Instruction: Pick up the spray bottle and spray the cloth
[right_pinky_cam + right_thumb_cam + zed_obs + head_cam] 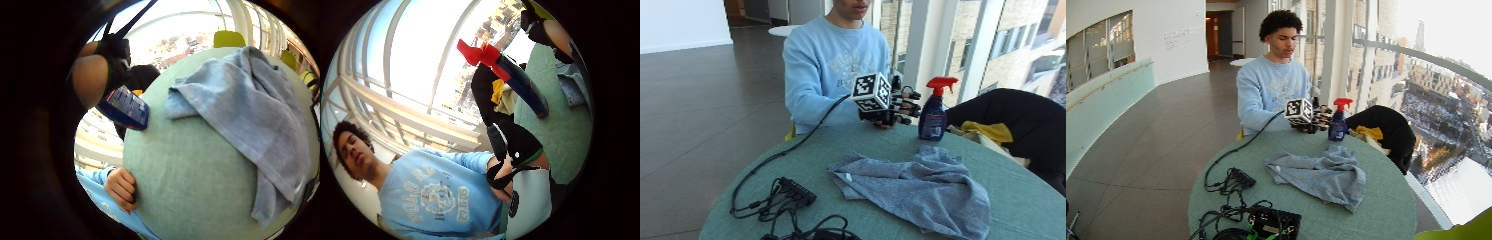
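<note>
Standing upright on the green table (1013, 190) at its far edge, the spray bottle (933, 113) is seen with its red trigger head on top and nothing yet around it; the gloved right hand (896, 109) is held just to the left of it, raised above the tabletop, fingers extended toward the bottle and spread wide, holding nothing; a small gap is judged to remain between the fingertips and the bottle's body. The bottle could be knocked over or pushed off the far edge if it is struck by straight fingers before they are curled round it; a grasp taken too low could leave the trigger out of reach. The grey-blue cloth (919, 192) lies crumpled nearer on the table, well apart from the bottle, so the nozzle must be turned toward it or the spray would be wasted.
</note>
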